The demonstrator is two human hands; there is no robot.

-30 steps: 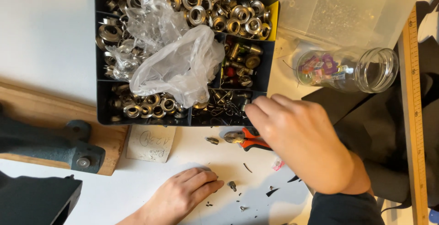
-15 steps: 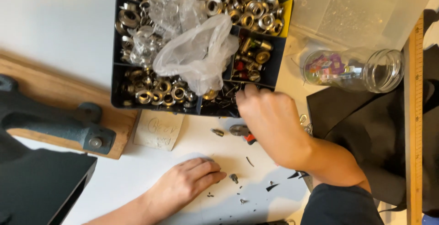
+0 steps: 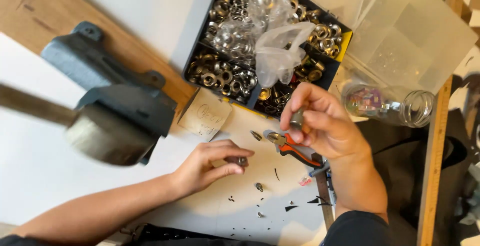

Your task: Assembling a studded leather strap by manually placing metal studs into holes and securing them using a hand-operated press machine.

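Note:
My right hand (image 3: pixel 320 123) is raised just below the black compartment box (image 3: pixel 197 41) of metal eyelets and pinches a small dark metal piece (image 3: pixel 297 119) between thumb and fingers. My left hand (image 3: pixel 207 166) rests on the white table and pinches a small round metal part (image 3: pixel 242 161) at its fingertips. Orange-handled pliers (image 3: pixel 292 148) lie on the table between the two hands, partly under my right hand. Loose small metal pieces (image 3: pixel 259 187) and dark scraps lie below them.
A grey metal press (image 3: pixel 117 101) with a blurred handle stands at the left on a wooden board (image 3: pixel 35 11). A crumpled clear bag (image 3: pixel 280 51) lies in the box. A glass jar (image 3: pixel 395 107) lies on its side at right, by a clear plastic lid (image 3: pixel 415 41) and wooden ruler (image 3: pixel 436 141).
My right hand has come out of the box and lifted, now holding a small metal piece. My left hand has picked up a small round part. The view has swung left.

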